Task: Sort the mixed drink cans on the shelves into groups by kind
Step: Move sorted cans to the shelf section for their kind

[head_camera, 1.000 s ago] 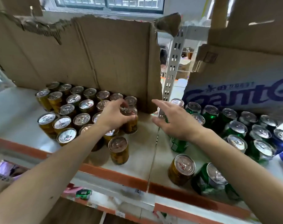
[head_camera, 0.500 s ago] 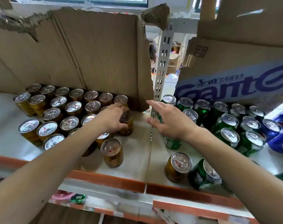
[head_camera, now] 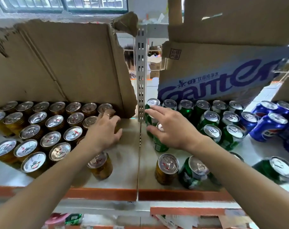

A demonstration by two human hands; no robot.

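Several gold cans (head_camera: 54, 121) stand in rows on the left half of the shelf (head_camera: 127, 162). My left hand (head_camera: 105, 131) covers one gold can (head_camera: 116, 128) at the right edge of that group, fingers curled over its top. Another gold can (head_camera: 100, 164) stands alone near the front. Right of the post, several green cans (head_camera: 211, 118) stand grouped, with blue cans (head_camera: 269, 123) beyond them. My right hand (head_camera: 171, 128) hovers with spread fingers over a green can (head_camera: 158, 144). A stray gold can (head_camera: 167, 169) stands beside a tipped green can (head_camera: 195, 172).
Torn cardboard sheets (head_camera: 66, 63) back both shelf halves. A slotted metal post (head_camera: 141, 76) divides them at the rear. The orange front rail (head_camera: 99, 194) runs along the shelf edge. Another green can (head_camera: 279, 169) lies on its side at the front right.
My left hand has carried its gold can back and to the right, up to the group's right edge. My right hand has stayed over the green cans.
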